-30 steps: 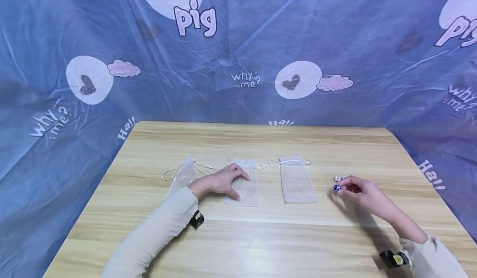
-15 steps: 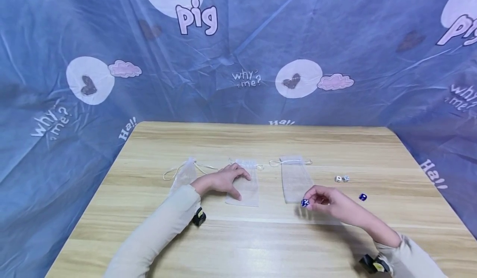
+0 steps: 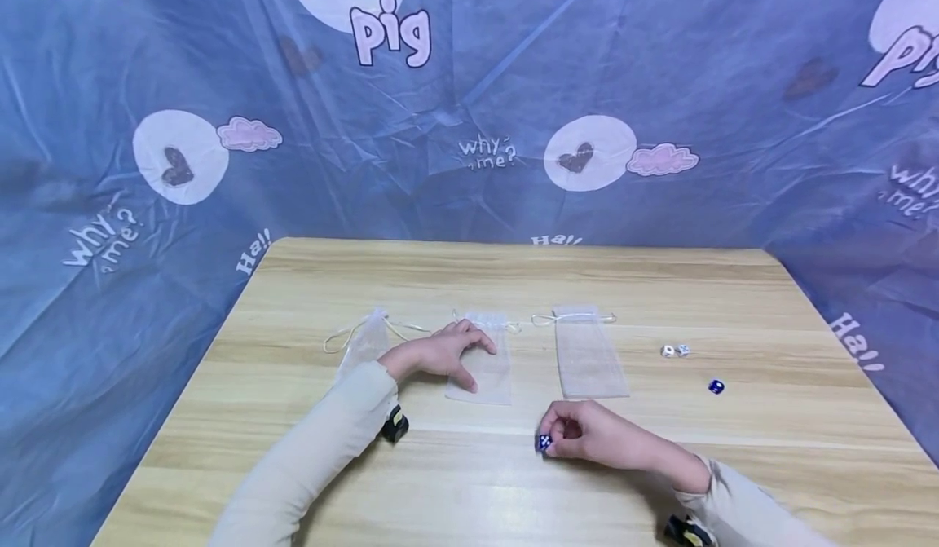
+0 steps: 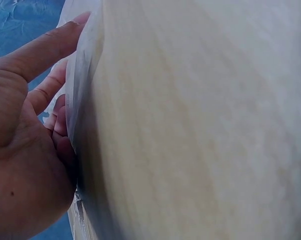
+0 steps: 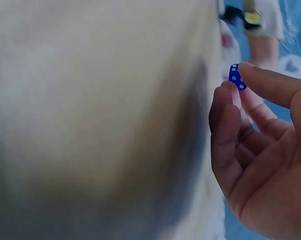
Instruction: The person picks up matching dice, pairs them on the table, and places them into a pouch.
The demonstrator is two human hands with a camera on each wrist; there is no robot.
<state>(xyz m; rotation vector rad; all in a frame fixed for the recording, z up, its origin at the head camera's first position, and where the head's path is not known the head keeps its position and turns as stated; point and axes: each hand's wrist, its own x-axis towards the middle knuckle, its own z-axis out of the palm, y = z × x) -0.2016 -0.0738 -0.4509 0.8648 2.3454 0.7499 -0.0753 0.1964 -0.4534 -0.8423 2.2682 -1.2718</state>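
Note:
Between thumb and fingertips, my right hand (image 3: 594,433) pinches a blue die (image 3: 544,443) with white pips, low over the front middle of the table. The right wrist view also shows this blue die (image 5: 235,77) in the pinch. My left hand (image 3: 443,354) rests on the middle sheer white drawstring pouch (image 3: 487,376), fingers spread and thumb apart. In the left wrist view the fingertips (image 4: 80,19) lie against the thin mesh. Another blue die (image 3: 716,386) sits at the right, in front of two white dice (image 3: 675,351).
A second mesh pouch (image 3: 590,359) lies flat to the right of the middle one. The third pouch (image 3: 367,343) is at the left, partly covered by the left forearm. Patterned blue cloth (image 3: 469,82) stands behind the wooden table (image 3: 469,274).
My right hand has carried the blue die left and toward the front, away from the other dice and past the right pouch. The left hand has stayed on the middle pouch.

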